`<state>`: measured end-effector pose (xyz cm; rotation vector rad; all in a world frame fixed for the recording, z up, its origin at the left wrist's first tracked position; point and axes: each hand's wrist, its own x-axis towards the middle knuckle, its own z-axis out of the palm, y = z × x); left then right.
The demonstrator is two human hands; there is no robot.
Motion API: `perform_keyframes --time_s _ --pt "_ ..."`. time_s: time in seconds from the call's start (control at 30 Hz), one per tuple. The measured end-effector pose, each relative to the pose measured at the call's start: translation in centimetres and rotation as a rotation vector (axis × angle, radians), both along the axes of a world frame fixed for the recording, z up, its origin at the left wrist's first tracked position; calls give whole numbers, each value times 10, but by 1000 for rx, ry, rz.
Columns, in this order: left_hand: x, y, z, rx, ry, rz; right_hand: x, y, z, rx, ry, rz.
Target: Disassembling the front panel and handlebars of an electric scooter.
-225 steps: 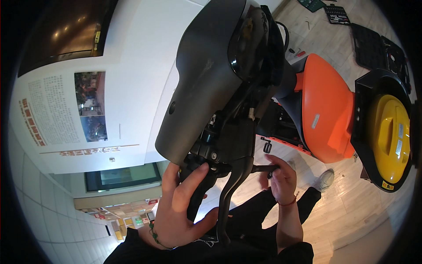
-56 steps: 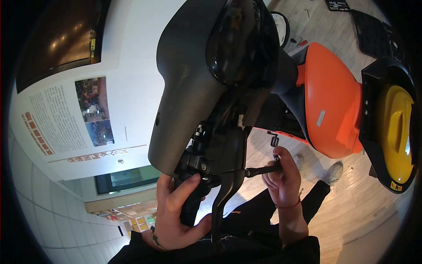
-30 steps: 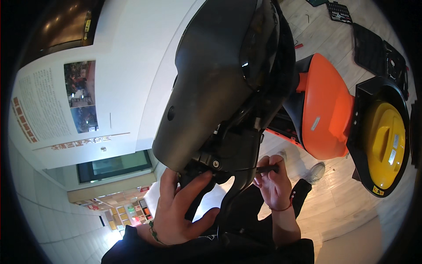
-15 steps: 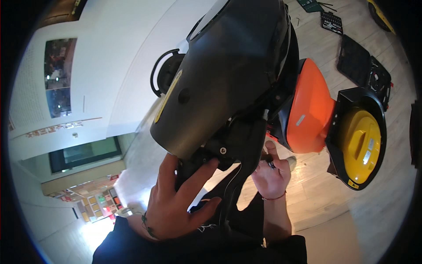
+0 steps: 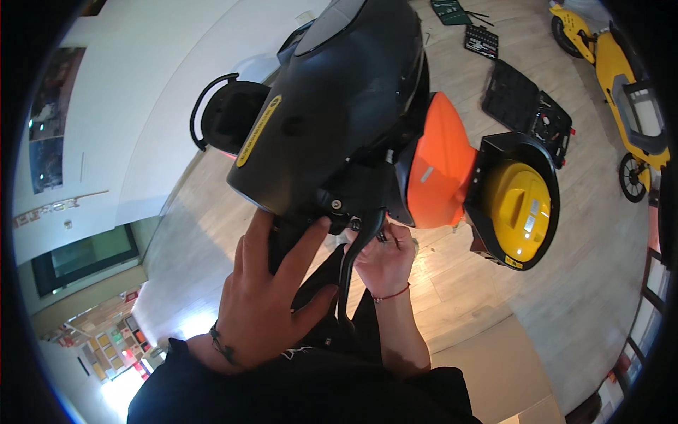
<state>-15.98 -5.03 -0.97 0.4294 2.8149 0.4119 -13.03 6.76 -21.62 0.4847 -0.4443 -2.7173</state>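
Note:
A large black plastic shell (image 5: pixel 332 120) with a yellow sticker strip fills the upper middle. My left hand (image 5: pixel 258 290) lies against the black mounting part under the shell's lower end, its fingers spread and the fingertips touching it. A round silver bolt head (image 5: pixel 336 204) shows just above those fingertips. My right hand (image 5: pixel 385 265), palm up, has its fingers curled and pinched beside a curved black arm (image 5: pixel 351 263). A small dark piece (image 5: pixel 382 236) shows at those fingers; its kind is too small to tell.
Right of the shell are an orange body panel (image 5: pixel 441 166) and a black bin (image 5: pixel 545 159) holding a yellow case (image 5: pixel 519 205). Open tool cases (image 5: pixel 512 95) lie on the floor beyond. A yellow scooter (image 5: pixel 613 71) stands far right, cardboard (image 5: pixel 487 367) at lower right.
The view has swung, so the shell and bin now appear further left and the yellow scooter shows more fully. My right hand has moved up and in, close under the bolt.

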Motion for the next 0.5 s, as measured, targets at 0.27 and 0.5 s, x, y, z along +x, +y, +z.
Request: perform_keyframes --time_s 0.27,0.5 --pt "4 2 1 -1 -27 22 10 4 -25 -122 215 -84" --pt "4 -4 -6 -56 56 -76 6 -16 -19 -83 217 -322"
